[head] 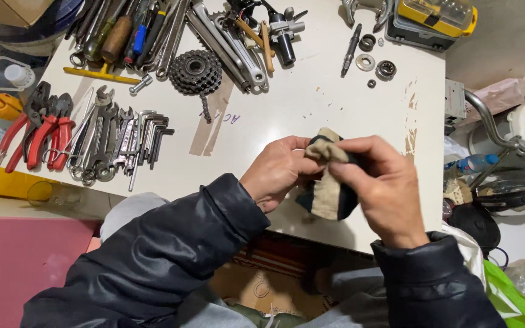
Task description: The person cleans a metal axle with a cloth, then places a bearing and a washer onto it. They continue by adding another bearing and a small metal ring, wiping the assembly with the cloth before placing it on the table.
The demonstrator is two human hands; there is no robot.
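Observation:
Both my hands hold a dirty beige and dark rag [328, 197] above the near edge of a white table [299, 106]. My left hand [277, 171] grips the rag from the left, its fingers curled around something wrapped inside that stays hidden. My right hand [384, 188] pinches the bunched upper part of the rag between thumb and fingers. Both arms wear dark jacket sleeves.
A bicycle sprocket cluster [195, 71] lies on the table, with red-handled pliers [47, 130], several wrenches and hex keys [123, 143] at the left. Crank arms and screwdrivers [226, 36] lie at the back; bearings and washers [375, 61] and a yellow case [435, 15] at the right.

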